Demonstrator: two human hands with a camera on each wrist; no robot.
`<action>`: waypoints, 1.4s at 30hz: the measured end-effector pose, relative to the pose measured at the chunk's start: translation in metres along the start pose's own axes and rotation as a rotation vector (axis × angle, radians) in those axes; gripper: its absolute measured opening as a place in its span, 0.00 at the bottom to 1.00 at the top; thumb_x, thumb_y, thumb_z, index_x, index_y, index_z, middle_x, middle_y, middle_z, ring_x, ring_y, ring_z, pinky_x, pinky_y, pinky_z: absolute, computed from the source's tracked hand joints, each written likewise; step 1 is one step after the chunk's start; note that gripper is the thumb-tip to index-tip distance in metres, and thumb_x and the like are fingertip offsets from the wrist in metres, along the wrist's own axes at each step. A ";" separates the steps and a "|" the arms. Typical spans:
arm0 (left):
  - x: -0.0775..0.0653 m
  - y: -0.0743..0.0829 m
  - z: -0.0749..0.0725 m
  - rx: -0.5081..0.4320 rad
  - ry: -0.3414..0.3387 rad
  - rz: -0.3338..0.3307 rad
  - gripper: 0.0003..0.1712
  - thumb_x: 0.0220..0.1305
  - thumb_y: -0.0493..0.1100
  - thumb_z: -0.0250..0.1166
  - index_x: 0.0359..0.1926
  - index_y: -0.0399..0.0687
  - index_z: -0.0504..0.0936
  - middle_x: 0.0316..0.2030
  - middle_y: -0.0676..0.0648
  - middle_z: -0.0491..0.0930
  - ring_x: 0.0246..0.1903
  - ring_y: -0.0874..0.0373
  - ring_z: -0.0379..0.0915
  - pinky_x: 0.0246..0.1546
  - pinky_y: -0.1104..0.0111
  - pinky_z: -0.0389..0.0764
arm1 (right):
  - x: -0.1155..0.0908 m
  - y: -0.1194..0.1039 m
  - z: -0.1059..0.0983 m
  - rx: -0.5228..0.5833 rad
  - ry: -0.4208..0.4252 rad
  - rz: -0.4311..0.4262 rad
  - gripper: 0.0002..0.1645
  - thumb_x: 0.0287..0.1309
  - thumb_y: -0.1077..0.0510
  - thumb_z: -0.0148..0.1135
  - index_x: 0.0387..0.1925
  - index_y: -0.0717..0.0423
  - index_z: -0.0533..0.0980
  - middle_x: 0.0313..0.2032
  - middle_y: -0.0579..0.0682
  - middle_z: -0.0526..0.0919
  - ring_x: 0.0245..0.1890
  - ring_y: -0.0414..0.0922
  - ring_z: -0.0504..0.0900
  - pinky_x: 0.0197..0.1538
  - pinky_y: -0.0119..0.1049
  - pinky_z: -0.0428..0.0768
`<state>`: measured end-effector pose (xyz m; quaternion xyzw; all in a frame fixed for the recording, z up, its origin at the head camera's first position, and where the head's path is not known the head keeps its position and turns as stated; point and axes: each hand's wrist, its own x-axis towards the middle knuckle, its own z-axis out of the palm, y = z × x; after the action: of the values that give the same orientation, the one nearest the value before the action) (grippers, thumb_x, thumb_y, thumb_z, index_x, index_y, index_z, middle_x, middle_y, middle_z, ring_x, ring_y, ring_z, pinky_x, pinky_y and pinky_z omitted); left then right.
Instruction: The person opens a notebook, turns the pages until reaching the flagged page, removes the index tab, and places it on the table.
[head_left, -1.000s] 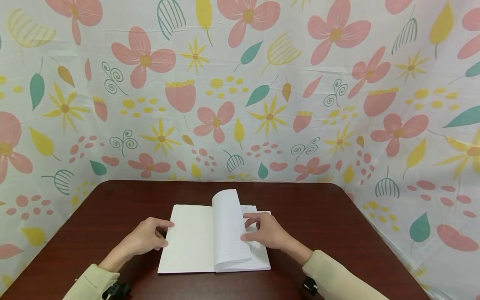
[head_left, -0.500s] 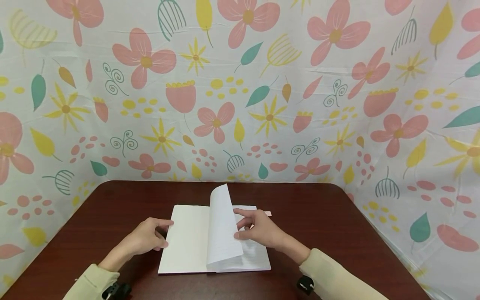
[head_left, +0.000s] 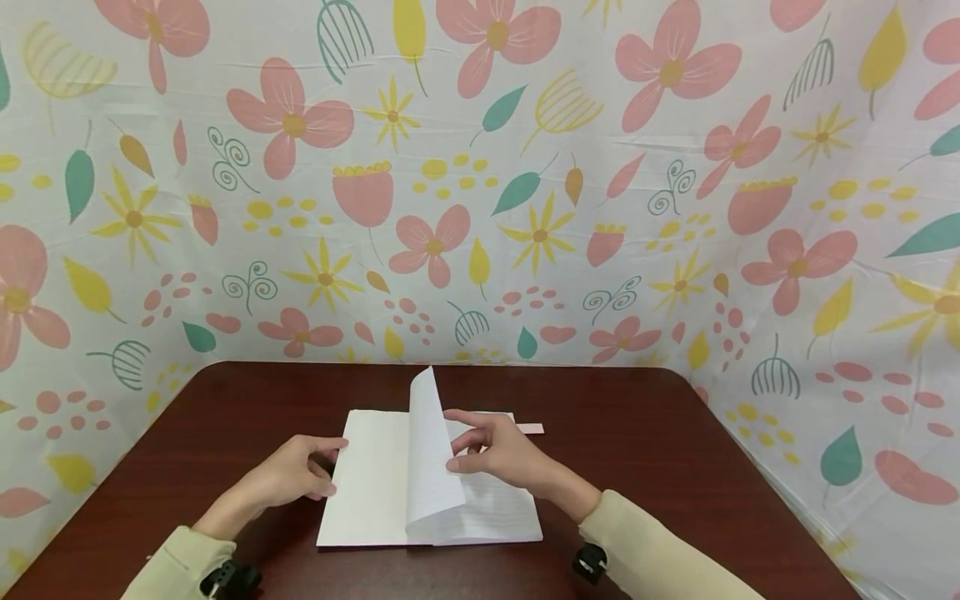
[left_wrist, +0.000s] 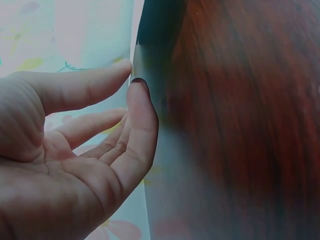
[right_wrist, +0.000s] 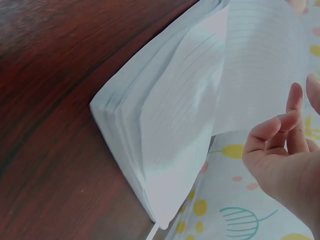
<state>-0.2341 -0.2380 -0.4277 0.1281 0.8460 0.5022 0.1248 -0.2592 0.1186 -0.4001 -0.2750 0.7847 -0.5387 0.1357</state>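
Note:
An open notebook (head_left: pixel 372 475) with lined pages lies in the middle of the table in the head view. My left hand (head_left: pixel 288 473) grips its left edge, index finger and thumb at the margin. In the left wrist view, the thumb (left_wrist: pixel 140 112) and a finger meet at that thin edge. A raised leaf (head_left: pixel 429 446) stands curled near the spine. My right hand (head_left: pixel 498 450) is at its free edge, with index finger and thumb apart and their tips at the paper. The right wrist view shows fanned leaves (right_wrist: pixel 172 120) beside the hand.
A small pale pink strip (head_left: pixel 531 428) sticks out past the notebook's upper right edge. The dark reddish-brown wooden table (head_left: pixel 622 408) is bordered by a flower-print cloth (head_left: pixel 480 192) behind and at the sides. A black device (head_left: pixel 591 563) is on each wrist.
My right hand and the raised leaf have moved left toward the spine, and the leaf stands more upright. More of the right-hand pages and the pink strip show. The left hand stays in place.

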 end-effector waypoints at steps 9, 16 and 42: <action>0.000 -0.001 -0.001 -0.044 -0.012 -0.014 0.37 0.64 0.28 0.71 0.71 0.22 0.69 0.52 0.34 0.75 0.35 0.49 0.83 0.35 0.58 0.86 | 0.009 -0.002 0.012 0.025 -0.010 0.007 0.41 0.59 0.65 0.76 0.73 0.62 0.72 0.38 0.52 0.90 0.32 0.42 0.79 0.39 0.31 0.75; 0.001 0.003 0.001 -0.029 0.012 -0.036 0.31 0.72 0.34 0.67 0.70 0.23 0.70 0.51 0.36 0.76 0.34 0.50 0.79 0.32 0.60 0.85 | 0.014 -0.001 0.021 0.030 -0.028 0.010 0.42 0.60 0.65 0.76 0.74 0.62 0.71 0.39 0.52 0.90 0.33 0.41 0.76 0.39 0.31 0.74; -0.001 0.007 0.003 -0.061 0.047 -0.056 0.33 0.81 0.49 0.59 0.71 0.25 0.71 0.55 0.35 0.80 0.36 0.49 0.81 0.35 0.58 0.86 | 0.030 0.003 0.050 -0.112 -0.094 0.055 0.31 0.67 0.51 0.72 0.68 0.56 0.78 0.53 0.53 0.88 0.54 0.45 0.86 0.52 0.35 0.80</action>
<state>-0.2320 -0.2330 -0.4228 0.0885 0.8364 0.5268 0.1228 -0.2584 0.0632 -0.4195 -0.2852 0.8136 -0.4768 0.1716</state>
